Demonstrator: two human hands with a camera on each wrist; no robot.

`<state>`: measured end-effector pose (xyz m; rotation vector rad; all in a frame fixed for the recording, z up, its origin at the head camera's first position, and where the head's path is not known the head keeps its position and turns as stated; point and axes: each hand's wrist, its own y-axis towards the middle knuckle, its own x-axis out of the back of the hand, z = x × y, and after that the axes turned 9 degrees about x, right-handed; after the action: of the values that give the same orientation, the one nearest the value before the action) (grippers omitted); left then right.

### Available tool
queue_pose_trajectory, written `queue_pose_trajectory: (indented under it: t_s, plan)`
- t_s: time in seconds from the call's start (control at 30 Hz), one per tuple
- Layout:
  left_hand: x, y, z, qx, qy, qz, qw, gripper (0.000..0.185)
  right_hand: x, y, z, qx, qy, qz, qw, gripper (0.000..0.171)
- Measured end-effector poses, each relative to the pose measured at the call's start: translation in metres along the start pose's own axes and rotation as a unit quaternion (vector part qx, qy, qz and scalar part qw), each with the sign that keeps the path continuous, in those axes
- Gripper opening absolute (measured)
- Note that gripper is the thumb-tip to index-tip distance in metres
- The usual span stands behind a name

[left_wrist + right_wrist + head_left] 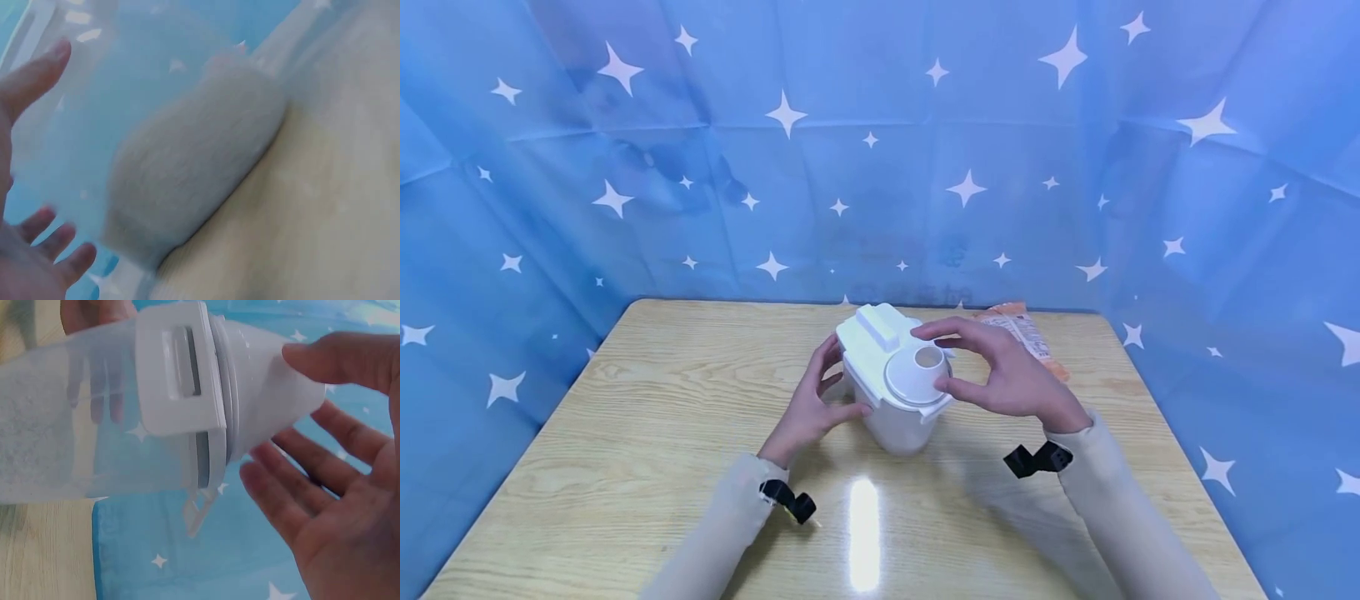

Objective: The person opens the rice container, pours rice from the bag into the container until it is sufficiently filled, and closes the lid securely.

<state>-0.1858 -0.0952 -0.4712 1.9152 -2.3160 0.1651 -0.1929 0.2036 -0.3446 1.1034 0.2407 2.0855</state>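
Note:
A clear-walled storage container (898, 429) with a white lid (856, 335) stands upright on the table. On the lid sits a white cone-shaped piece (910, 379) with a round hole at its top. My left hand (805, 417) holds the container's left side, thumb at the front and fingers around the back. With thumb and fingers, my right hand (1003, 375) grips the cone from the right. A whitish, fine-grained mass (194, 162) lies inside the container in the left wrist view. In the right wrist view, left fingers (97, 384) show through the clear wall.
An orange and white printed packet (1026, 332) lies behind my right hand near the table's back edge. The wood-grain table (677, 400) is bordered by a blue star-patterned curtain (865, 175) at the back and sides.

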Motion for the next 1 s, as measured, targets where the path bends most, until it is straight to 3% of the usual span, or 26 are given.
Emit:
queue_pose_trajectory:
  t_s: [0.2, 0.47, 0.77, 1.0]
  plan:
    - [-0.017, -0.014, -0.004, -0.012, 0.018, -0.024, 0.9995, 0.127, 0.003, 0.003, -0.001, -0.022, 0.014, 0.014, 1.000, 0.046]
    - [-0.025, -0.013, -0.002, -0.012, -0.003, -0.043, 0.9990, 0.127, -0.003, -0.001, -0.001, -0.041, 0.039, -0.005, 0.998, 0.044]
    - [-0.015, 0.002, -0.003, -0.005, -0.026, 0.015, 0.9995, 0.124, -0.013, -0.006, 0.006, -0.048, 0.040, -0.048, 0.997, 0.044]
    - [-0.001, 0.019, -0.003, 0.010, -0.045, 0.083, 0.9955, 0.122, -0.026, -0.006, 0.014, -0.051, -0.009, -0.074, 0.996, 0.043]
